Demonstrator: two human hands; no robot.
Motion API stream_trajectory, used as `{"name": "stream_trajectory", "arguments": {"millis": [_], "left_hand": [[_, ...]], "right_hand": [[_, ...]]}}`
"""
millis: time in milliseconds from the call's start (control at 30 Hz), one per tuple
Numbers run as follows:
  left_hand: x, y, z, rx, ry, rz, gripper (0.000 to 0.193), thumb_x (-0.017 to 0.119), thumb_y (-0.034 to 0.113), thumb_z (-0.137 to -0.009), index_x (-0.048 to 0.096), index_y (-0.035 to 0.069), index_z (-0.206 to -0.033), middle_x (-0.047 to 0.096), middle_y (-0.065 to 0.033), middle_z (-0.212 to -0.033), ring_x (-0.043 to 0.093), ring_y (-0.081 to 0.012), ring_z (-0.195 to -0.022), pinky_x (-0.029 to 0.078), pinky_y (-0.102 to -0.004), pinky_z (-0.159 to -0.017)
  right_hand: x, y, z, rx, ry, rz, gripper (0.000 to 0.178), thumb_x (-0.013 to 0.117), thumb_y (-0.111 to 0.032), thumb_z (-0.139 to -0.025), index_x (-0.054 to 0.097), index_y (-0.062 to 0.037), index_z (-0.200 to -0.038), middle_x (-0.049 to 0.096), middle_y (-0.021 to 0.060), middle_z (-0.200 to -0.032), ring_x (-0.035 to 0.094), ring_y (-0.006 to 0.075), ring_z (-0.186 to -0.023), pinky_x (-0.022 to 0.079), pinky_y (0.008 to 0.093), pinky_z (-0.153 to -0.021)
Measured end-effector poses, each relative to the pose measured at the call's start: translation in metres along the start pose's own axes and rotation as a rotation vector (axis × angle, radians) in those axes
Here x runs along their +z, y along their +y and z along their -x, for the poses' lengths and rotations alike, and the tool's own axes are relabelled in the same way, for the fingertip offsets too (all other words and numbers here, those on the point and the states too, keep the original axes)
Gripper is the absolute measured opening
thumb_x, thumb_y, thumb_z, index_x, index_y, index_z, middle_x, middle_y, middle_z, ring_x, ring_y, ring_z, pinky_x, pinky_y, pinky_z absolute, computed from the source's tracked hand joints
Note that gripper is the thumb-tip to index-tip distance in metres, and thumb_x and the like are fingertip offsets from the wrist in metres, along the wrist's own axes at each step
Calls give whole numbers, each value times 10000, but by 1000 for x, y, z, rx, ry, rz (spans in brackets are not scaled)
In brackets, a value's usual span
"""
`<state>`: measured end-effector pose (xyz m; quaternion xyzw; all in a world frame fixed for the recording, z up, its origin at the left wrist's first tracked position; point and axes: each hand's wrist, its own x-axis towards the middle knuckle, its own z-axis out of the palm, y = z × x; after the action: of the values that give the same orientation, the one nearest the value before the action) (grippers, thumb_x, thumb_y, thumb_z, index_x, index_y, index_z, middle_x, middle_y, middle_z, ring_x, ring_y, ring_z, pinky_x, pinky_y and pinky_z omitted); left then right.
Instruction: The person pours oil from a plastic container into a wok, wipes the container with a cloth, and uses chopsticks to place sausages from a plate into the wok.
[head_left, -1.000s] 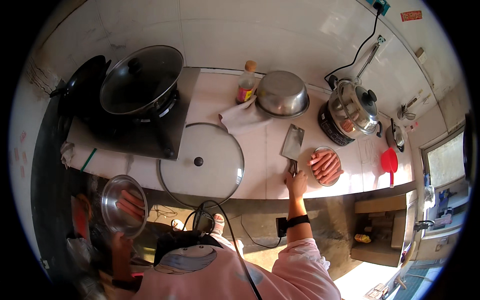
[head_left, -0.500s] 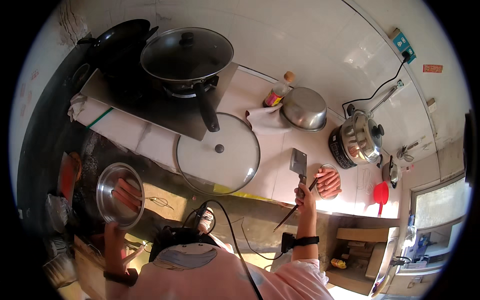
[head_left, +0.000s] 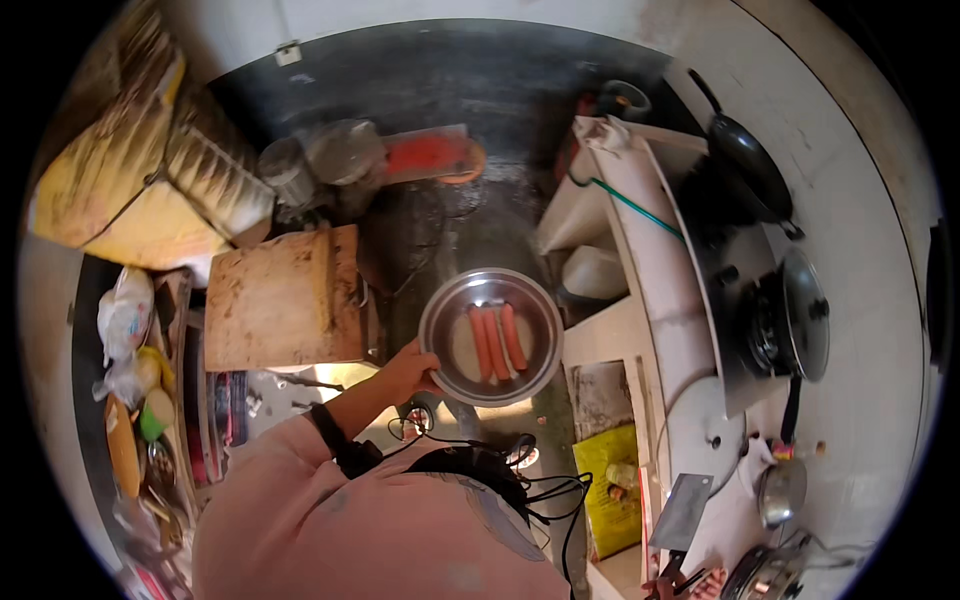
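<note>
My left hand (head_left: 412, 368) grips the rim of a round steel bowl (head_left: 432, 330), holding it out over the floor. Three reddish sausages (head_left: 492, 342) lie side by side in it. At the lower right edge my right hand (head_left: 660, 589), only partly in view, is closed on the handle of a cleaver (head_left: 682, 512). Its broad blade is over the counter's edge, beside a glass lid (head_left: 708, 425). A thin dark stick also shows at that hand; its hold is partly hidden. Close by are more sausages (head_left: 709, 582), cut off by the frame.
A wooden table (head_left: 285, 300) stands left of the bowl. Along the right runs the pale counter (head_left: 668, 300), with a stove (head_left: 715, 330) and a lidded pan (head_left: 808, 315). A yellow sheet (head_left: 605, 470) lies below the counter. Bagged goods (head_left: 125, 315) fill the far-left shelf.
The view has swung left, so the counter now runs down the right side. The sausage bowl and my left hand appear near the middle; the cleaver remains in my right hand.
</note>
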<state>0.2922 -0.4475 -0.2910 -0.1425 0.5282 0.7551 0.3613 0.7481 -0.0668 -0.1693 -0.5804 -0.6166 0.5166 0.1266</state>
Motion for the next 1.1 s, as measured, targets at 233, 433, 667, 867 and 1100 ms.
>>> {"name": "stream_trajectory", "arguments": {"millis": [233, 433, 667, 867, 1100], "left_hand": [[-119, -13, 88, 76, 204, 203, 446, 477, 27, -778, 401, 26, -1217, 605, -134, -948, 652, -246, -769, 579, -349, -599], [-179, -53, 187, 249, 610, 399, 415, 474, 32, -776, 436, 51, -1189, 615, -119, -929, 649, -220, -698, 560, -317, -522], [-205, -129, 304, 415, 1089, 601, 394, 409, 37, -783, 416, 19, -1176, 614, -127, -895, 635, -211, -646, 539, -290, -503], [-201, -190, 352, 528, 1240, 771, 416, 412, 39, -762, 400, 2, -1176, 608, -127, -898, 632, -197, -634, 545, -261, -481], [-198, -220, 380, 519, 1432, 892, 447, 422, 53, -745, 396, 19, -1190, 604, -117, -909, 634, -191, -635, 543, -253, -463]], "right_hand": [[244, -97, -34, -237, -569, 479, 186, 616, -129, -750, 561, 13, -857, 497, 34, -507, 459, 111, -394, 347, 248, -359], [462, -111, -4, -1268, -763, 771, 438, 645, -252, -721, 587, -123, -1136, 611, 126, -645, 588, 305, -542, 474, 395, -533], [667, -80, 151, -1792, -1065, 821, 501, 646, -259, -710, 540, -141, -1185, 598, 102, -723, 614, 281, -659, 490, 407, -556], [799, -13, 266, -2011, -1067, 857, 453, 592, -227, -765, 514, -116, -1197, 603, 110, -729, 626, 295, -604, 510, 378, -527], [862, 83, 304, -1835, -1036, 1030, 383, 609, -229, -774, 550, -106, -1132, 621, 153, -733, 631, 304, -686, 498, 421, -589]]}}
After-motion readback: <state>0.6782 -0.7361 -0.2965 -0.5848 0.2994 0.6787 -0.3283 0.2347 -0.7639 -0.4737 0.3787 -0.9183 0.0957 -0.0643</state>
